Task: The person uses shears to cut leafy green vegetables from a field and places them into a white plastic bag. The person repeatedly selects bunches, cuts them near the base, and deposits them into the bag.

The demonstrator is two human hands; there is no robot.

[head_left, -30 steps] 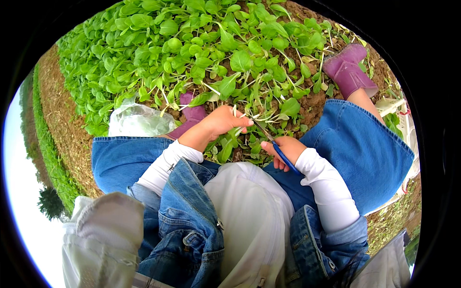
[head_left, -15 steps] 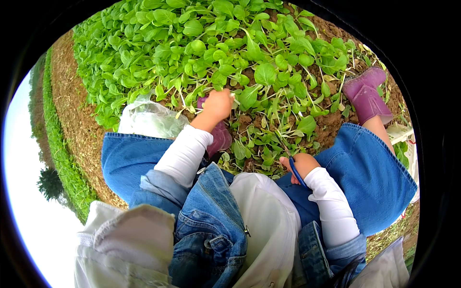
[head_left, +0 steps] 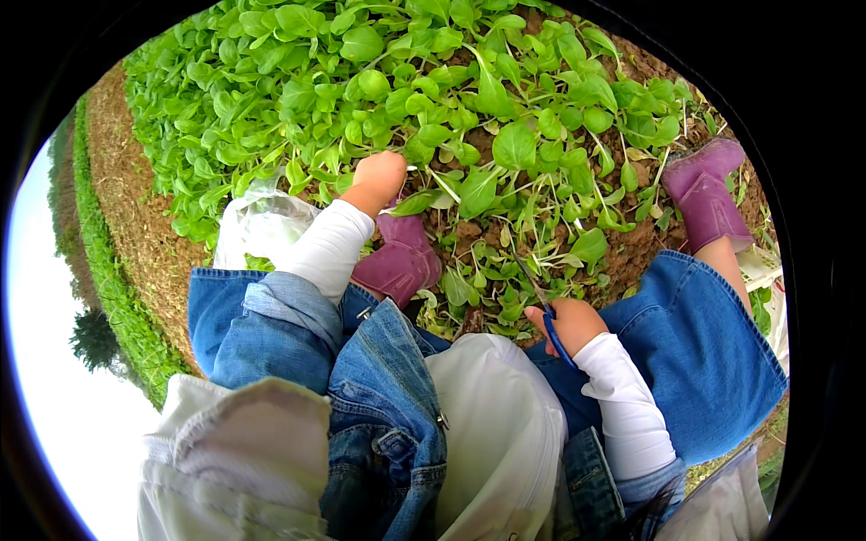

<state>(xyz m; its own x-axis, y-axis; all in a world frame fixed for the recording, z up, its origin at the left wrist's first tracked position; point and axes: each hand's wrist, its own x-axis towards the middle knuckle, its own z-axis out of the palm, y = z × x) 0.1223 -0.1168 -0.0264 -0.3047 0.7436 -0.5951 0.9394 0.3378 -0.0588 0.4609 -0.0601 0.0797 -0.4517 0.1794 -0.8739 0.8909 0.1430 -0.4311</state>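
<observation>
My left hand [head_left: 377, 176] is closed at the near edge of a dense bed of leafy greens [head_left: 298, 95], above a purple boot [head_left: 403, 257]. A pale stem end pokes out beside its fingers, so it appears to grip a leafy green, though most of the fingers and the plant are hidden. My right hand [head_left: 577, 323] is wrapped round the blue handles of a pair of scissors [head_left: 553, 329]. The narrow blades point up and left, over small trampled leaves and soil between my legs.
A translucent plastic bag [head_left: 262, 225] lies by my left knee. The other purple boot [head_left: 708, 194] stands at the right on brown soil, with a white crate-like thing [head_left: 762, 266] partly behind my right leg. Loose leaves and stems litter the ground [head_left: 622, 243].
My left hand has moved left and slightly up, uncovering more of the left boot. My right hand with the scissors has shifted only slightly, and the view has moved a little.
</observation>
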